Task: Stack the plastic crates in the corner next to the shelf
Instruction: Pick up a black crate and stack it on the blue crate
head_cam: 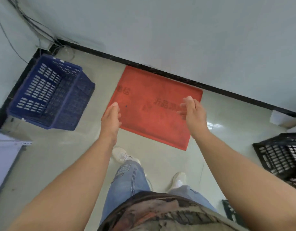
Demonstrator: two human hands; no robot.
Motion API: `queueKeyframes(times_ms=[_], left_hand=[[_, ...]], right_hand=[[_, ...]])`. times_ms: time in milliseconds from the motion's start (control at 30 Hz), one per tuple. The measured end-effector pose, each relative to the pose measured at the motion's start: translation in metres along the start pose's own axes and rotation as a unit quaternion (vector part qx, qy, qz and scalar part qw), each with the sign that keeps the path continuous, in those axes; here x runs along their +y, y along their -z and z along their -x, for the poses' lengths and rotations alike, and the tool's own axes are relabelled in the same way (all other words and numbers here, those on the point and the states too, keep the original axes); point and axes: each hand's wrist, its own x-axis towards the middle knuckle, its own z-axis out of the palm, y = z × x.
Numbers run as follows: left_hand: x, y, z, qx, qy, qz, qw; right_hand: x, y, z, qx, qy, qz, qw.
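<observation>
A blue slotted plastic crate [50, 94] stands upright on the floor in the corner at the left, beside the wall. A black slotted crate [280, 154] sits at the right edge, partly cut off. A flat red piece [154, 107] with dark lettering lies on the floor against the far wall. My left hand [111, 118] hovers over its left edge, fingers straight and holding nothing. My right hand [193, 112] hovers over its right part, fingers spread and empty.
A grey metal shelf [5, 154] juts in at the lower left. Cables [37, 29] run down the corner wall behind the blue crate. A black skirting strip lines the wall. Another dark crate edge [230, 212] shows at the bottom right. My feet stand mid-floor.
</observation>
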Motion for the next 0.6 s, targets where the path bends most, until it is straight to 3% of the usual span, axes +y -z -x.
queueKeyframes(times_ms=[300,600], left_hand=[[-0.037,-0.156,0.139,-0.144,-0.032,-0.064,0.987],[-0.043,-0.240,0.208,-0.315,-0.095,-0.196,0.924]], right_hand=[[0.081,0.195,0.040,0.101,-0.055,-0.107,0.987],[0.139,0.284,0.102,0.271,-0.122,-0.210,0.932]])
